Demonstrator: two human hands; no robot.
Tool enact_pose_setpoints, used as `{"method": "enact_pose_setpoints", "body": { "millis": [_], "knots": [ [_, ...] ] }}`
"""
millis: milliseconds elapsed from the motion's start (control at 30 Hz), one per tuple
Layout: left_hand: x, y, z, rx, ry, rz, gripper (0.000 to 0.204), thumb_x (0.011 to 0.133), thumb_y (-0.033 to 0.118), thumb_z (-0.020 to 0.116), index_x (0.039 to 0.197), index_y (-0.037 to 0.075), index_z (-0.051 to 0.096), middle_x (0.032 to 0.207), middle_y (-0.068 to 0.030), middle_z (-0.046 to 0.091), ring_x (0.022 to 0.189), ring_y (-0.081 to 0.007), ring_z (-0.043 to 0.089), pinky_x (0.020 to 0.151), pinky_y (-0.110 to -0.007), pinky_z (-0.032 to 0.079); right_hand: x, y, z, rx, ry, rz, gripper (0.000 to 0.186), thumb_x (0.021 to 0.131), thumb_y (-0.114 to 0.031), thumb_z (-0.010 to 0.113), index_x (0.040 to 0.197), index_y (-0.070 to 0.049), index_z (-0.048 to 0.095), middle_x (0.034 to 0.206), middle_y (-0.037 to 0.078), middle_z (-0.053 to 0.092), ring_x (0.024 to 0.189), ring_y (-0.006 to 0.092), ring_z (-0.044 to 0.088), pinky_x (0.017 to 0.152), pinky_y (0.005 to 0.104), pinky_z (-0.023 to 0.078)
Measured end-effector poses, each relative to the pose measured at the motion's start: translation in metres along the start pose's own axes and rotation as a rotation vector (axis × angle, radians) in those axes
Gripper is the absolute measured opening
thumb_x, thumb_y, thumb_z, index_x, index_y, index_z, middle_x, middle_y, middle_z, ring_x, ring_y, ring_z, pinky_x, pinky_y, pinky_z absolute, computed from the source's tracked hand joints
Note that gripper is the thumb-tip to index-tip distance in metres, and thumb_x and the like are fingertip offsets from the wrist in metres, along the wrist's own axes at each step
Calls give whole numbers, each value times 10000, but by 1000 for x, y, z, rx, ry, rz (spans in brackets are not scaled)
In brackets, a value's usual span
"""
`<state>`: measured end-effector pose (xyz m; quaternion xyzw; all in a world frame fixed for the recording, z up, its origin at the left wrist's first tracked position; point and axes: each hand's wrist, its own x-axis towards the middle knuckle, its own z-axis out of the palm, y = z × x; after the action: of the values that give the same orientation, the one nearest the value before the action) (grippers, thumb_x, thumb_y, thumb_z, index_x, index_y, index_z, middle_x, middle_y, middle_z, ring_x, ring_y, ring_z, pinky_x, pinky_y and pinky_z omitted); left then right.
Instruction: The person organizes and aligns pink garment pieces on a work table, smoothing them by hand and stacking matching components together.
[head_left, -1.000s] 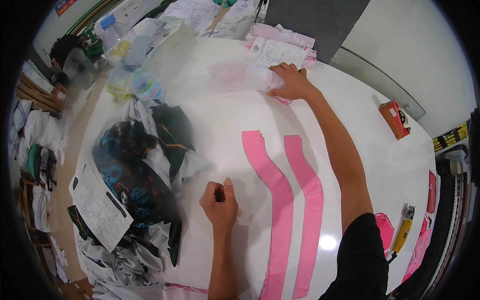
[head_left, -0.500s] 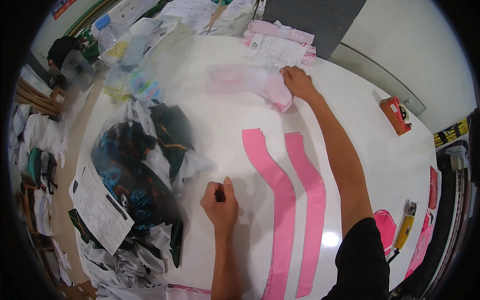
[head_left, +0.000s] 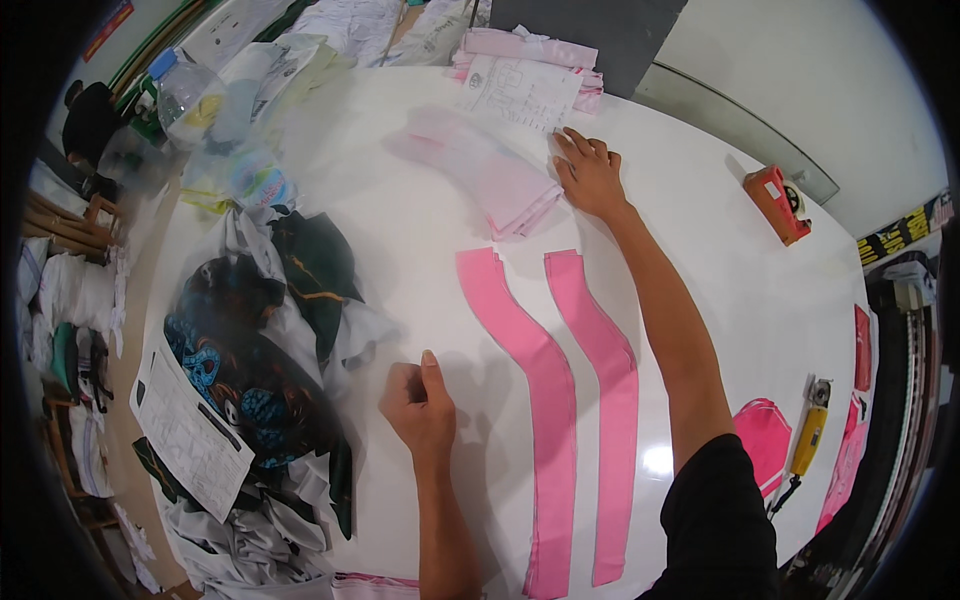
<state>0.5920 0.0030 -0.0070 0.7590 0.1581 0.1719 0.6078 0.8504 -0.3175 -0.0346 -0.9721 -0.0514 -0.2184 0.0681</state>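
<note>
Settling the pale pink stack flat on the white desk looks like the step in hand, AFAICT. Stack lies toward the far side, beyond the two pink strips and clear of them; the drawn sheet sits just past it, against a folded pink bundle.

Hands: R hand is palm down, fingers part spread and a bit bent, just beside the stack's right end; no grip on anything visible, can't tell if fingertips touch cloth or sheet. L hand is loosely curled, thumb up, btwn the dark garment heap and the left strip; nothing seen in it, tho inside of the curl is hidden.

To do it well: layers at the stack's near right end look fanned, so nudge edges flush w/ flat fingers rather than pinching the top layer; thin cloth prob. slides and creases. Best if L hand pins one end while R hand evens the other. Smooth outward, light pressure. Keep a gap to the strips so pcs don't mix, and don't drag the sheet under. Yellow cutter is well apart, fine there.
</note>
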Motion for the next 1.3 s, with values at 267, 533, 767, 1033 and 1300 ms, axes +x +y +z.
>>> {"method": "enact_pose_setpoints", "body": {
  "millis": [267, 533, 767, 1033, 1300],
  "knots": [
    [-1, -6, 2, 33, 22, 64, 413, 1034, 152, 663, 697, 57, 444, 629, 77, 383, 589, -19, 302, 512, -251, 220, -2, -5, 2, 32, -108, 17, 496, 1031, -361, 502, 1489, -178, 551, 1570, -19, 517, 1406, 280, 450, 1120, 535, 298],
    [0, -5, 3, -2, 19, 35, 410, 1031, 153, 668, 698, 61, 446, 633, 81, 377, 588, -15, 294, 511, -250, 213, -4, -6, -5, 114, -65, -23, 412, 1006, -326, 568, 1379, -164, 629, 1467, -5, 596, 1359, 276, 480, 1112, 546, 313],
    [0, -4, 3, 28, 24, 53, 412, 1031, 151, 665, 699, 60, 440, 630, 80, 372, 588, -15, 290, 512, -248, 209, -4, -6, -4, 134, -31, -66, 354, 988, -305, 624, 1306, -154, 667, 1401, 2, 634, 1327, 268, 503, 1084, 539, 342],
    [0, -5, 0, 23, 32, 51, 419, 1031, 154, 665, 696, 57, 434, 628, 78, 364, 597, -22, 296, 520, -252, 219, -5, -10, -1, 146, 68, -121, 346, 969, -275, 647, 1287, -140, 670, 1370, 29, 638, 1287, 280, 517, 1068, 527, 356],
    [2, -11, 4, 88, -14, 150, 409, 1012, 174, 687, 713, -10, 477, 613, -18, 438, 595, -104, 379, 535, -319, 345, -24, 10, 1, 165, 392, 51, 243, 883, -203, 707, 1108, -114, 691, 1128, 94, 660, 1122, 319, 608, 943, 517, 439]
  ]
}}
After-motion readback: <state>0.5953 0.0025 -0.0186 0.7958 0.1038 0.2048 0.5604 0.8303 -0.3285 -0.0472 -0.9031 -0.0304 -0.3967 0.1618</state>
